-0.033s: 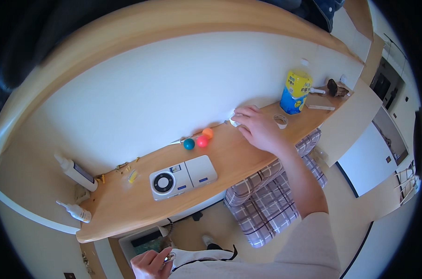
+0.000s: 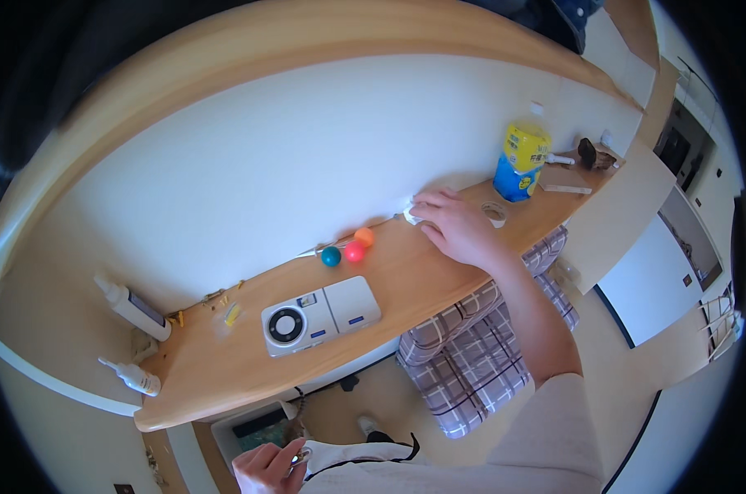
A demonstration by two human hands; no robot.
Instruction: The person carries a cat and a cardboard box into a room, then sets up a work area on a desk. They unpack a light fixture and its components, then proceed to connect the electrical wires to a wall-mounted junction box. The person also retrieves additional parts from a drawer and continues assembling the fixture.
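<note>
My right hand [image 2: 455,226] reaches over the wooden shelf to the wall side, its fingers curled over a small white thing [image 2: 410,213] that they mostly cover. A white ring-shaped roll [image 2: 495,215] lies just right of that hand. To its left, three small balls sit close together: a teal one [image 2: 331,257], a pink one [image 2: 354,251] and an orange one [image 2: 364,237]. Low in front of my body, my left hand [image 2: 266,469] is closed round a small shiny metal thing [image 2: 300,458], whose kind I cannot make out.
On the shelf [image 2: 208,370] lies a silver-white device [image 2: 352,302] with a round dial. A yellow-and-blue bottle [image 2: 521,160] stands at right; a white bottle [image 2: 134,309] and a dropper bottle [image 2: 132,376] are at left. A plaid cushioned seat [image 2: 463,370] is below.
The view has shifted very slightly. Both hands and the things on the shelf keep their places.
</note>
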